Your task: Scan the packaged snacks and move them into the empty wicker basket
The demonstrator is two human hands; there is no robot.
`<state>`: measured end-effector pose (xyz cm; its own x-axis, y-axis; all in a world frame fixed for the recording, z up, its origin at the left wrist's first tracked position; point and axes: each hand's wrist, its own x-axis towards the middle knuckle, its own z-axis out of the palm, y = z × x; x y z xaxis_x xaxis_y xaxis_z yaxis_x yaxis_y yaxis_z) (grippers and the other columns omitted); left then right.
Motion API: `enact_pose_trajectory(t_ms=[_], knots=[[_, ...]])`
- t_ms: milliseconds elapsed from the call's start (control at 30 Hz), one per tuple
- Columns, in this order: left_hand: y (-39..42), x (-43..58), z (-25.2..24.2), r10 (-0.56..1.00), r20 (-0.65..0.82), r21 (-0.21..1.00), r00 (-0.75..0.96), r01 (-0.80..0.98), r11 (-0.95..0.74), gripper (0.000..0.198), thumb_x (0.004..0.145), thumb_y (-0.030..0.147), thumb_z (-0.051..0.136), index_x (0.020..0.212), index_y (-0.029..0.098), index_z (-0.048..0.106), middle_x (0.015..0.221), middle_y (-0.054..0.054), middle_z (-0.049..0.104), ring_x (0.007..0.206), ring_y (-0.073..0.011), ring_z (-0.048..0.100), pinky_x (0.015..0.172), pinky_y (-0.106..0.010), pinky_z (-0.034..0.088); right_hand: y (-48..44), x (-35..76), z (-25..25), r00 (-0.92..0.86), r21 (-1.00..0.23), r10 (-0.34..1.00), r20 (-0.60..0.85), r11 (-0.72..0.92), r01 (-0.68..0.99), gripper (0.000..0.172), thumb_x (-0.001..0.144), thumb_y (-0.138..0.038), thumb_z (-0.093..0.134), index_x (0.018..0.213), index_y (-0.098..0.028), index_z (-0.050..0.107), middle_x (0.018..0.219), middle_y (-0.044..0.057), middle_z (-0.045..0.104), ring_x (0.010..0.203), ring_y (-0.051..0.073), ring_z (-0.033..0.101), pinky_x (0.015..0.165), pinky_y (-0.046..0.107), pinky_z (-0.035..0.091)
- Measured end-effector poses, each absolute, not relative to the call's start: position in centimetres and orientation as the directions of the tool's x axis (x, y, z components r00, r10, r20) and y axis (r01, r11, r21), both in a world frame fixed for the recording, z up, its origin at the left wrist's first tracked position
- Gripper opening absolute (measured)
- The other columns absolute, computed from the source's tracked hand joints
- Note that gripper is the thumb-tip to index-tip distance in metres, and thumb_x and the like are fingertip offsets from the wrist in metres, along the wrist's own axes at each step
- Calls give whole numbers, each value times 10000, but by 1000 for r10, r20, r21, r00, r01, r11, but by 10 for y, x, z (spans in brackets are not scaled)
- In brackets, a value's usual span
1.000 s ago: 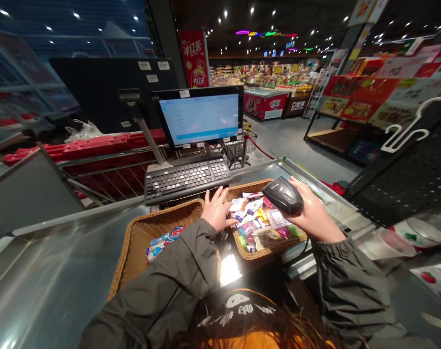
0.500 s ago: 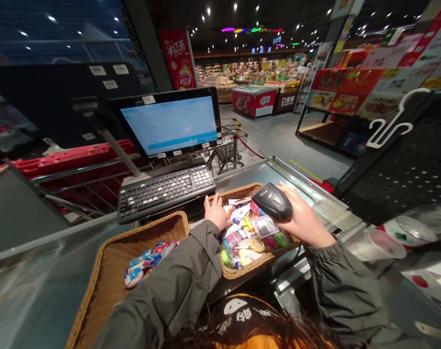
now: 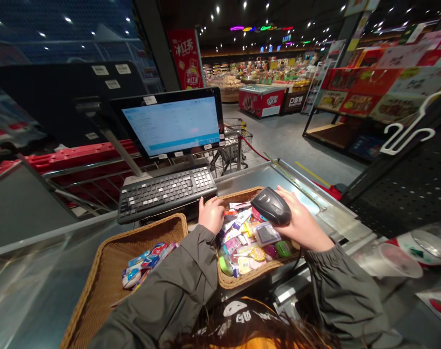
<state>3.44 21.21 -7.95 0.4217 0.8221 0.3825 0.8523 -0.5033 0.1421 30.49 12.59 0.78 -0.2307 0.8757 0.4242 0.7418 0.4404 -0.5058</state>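
My right hand [image 3: 301,220] is wrapped round a black handheld barcode scanner [image 3: 271,206], held above the right side of a wicker basket [image 3: 238,282]. Heaped in that basket are small wrapped sweets and toys, among them a clear plastic case [image 3: 268,233] and a round yellow-edged piece [image 3: 257,254]. At its left rim my left hand [image 3: 211,214] has its fingers curled closed. A small orange-red packet [image 3: 231,213] sticks out beside these fingers and seems to be pinched in them; the fingertips are partly hidden.
A second wicker basket [image 3: 92,271] with several colourful packets [image 3: 147,261] stands left, partly under my left sleeve. Behind are a keyboard [image 3: 165,191] and a monitor [image 3: 174,123]. A metal counter [image 3: 34,286] lies beneath. Plastic cups [image 3: 397,259] stand right, below a white hanger [image 3: 405,126].
My left hand has drawn slightly left and back, and its spread fingers have curled closed. My right hand still holds the scanner in nearly the same place. The view has shifted slightly.
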Motion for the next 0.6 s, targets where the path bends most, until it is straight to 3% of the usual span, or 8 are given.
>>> enact_pose_trajectory(t_ms=[167, 300, 600], knots=[[190, 18, -39, 505, 619, -104, 601, 700, -706, 160, 930, 215, 562, 837, 242, 689, 1286, -13, 674, 1285, -249, 540, 1201, -622, 84, 125, 305, 6, -217, -510, 874, 435, 438, 740, 630, 759, -376, 659, 1336, -199, 478, 1384, 189, 547, 1401, 416, 379, 1127, 688, 247], [180, -7, -20, 262, 723, -281, 639, 619, -734, 141, 938, 155, 560, 918, 236, 673, 1221, 0, 712, 1241, -176, 589, 1239, -500, 74, 121, 301, 6, -225, -505, 870, 439, 446, 738, 624, 762, -369, 662, 1335, -205, 479, 1379, 175, 553, 1406, 396, 379, 1136, 669, 261], [177, -54, -6, 133, 736, -409, 664, 592, -694, 167, 889, 161, 624, 744, 239, 595, 1198, 38, 719, 1233, -172, 600, 1241, -502, 69, 114, 281, 6, -282, -471, 846, 452, 495, 731, 561, 776, -302, 639, 1308, -181, 507, 1382, 169, 543, 1413, 376, 370, 1143, 637, 285]])
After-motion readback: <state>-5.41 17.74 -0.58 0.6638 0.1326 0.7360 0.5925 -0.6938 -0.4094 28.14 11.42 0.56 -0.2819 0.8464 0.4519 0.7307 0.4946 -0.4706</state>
